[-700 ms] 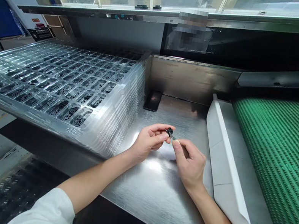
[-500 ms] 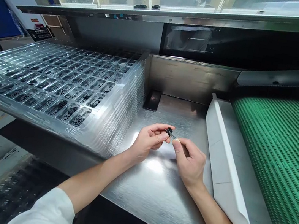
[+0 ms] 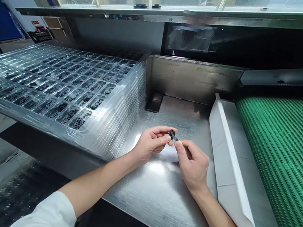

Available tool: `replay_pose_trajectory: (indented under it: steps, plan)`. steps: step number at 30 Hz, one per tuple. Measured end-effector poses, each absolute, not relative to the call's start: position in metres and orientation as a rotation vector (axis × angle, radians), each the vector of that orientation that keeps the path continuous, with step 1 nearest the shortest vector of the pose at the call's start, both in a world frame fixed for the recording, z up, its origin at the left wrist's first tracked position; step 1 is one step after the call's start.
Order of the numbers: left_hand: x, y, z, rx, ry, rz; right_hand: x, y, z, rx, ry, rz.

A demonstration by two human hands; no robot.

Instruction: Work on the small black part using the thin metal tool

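Above the metal tabletop (image 3: 155, 192), my left hand (image 3: 152, 143) pinches a small black part (image 3: 172, 133) between thumb and fingers. My right hand (image 3: 192, 163) is just to its right, with thumb and forefinger closed on a small thin piece (image 3: 176, 139) that reaches the black part. Whether the thin piece is joined to the black part is too small to tell. Left of my hands, a stack of clear plastic trays (image 3: 109, 118) has black round parts in its pockets.
A dark flat rectangular object (image 3: 154, 102) lies at the back of the tabletop. A white raised guard (image 3: 227, 162) runs along the right side, beside a green mesh belt (image 3: 288, 153). A metal-framed panel (image 3: 157, 13) overhangs the back.
The thin piece at my right fingertips is at a slightly different angle against the black part. Both hands have stayed nearly in place. A blurred reflection now shows in the dark panel behind.
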State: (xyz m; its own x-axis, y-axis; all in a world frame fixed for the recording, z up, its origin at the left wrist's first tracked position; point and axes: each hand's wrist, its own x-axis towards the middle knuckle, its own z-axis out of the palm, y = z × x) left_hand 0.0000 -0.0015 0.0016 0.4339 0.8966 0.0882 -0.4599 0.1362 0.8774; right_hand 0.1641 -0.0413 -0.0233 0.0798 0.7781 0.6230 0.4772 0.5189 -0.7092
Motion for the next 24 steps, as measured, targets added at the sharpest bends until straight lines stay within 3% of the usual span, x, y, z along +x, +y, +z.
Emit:
replay_pose_trajectory:
  steps: [24]
  plan:
    - [-0.0029, 0.0020, 0.0018, 0.992, 0.550, 0.972, 0.1649, -0.0404, -0.0251, -1.121, -1.384, 0.439]
